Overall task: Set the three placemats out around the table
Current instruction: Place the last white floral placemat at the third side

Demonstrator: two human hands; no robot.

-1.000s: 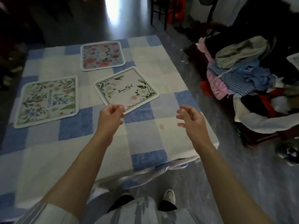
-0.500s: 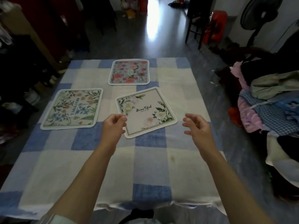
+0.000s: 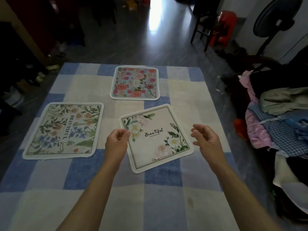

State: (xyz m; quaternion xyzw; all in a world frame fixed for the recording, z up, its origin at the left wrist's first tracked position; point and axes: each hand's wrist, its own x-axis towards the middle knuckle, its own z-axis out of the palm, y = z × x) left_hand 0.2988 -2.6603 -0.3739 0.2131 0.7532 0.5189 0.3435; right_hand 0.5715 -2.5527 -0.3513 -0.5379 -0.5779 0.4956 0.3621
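Note:
Three placemats lie flat on the blue-and-white checked tablecloth [image 3: 83, 177]. A pink floral placemat [image 3: 135, 82] sits at the far middle. A leafy "BEAUTIFUL" placemat [image 3: 63, 129] lies at the left. A white "Beautiful" placemat [image 3: 155, 137] with corner flowers lies skewed at the centre. My left hand [image 3: 116, 141] hovers at this mat's left edge with fingers loosely curled, and I see nothing held in it. Just off the mat's right side, my right hand [image 3: 206, 139] is relaxed and empty.
A heap of clothes [image 3: 280, 124] fills the right side beside the table. Behind it stand a fan [image 3: 275, 19], a dark chair [image 3: 203, 22] and a red stool [image 3: 225, 25]. Dark furniture [image 3: 25, 47] lines the left. Open floor [image 3: 150, 39] lies beyond the table.
My view has tilted up and swung left, so the table's far edge and the room beyond now show. Both hands keep the same pose beside the white mat. The mats have not moved.

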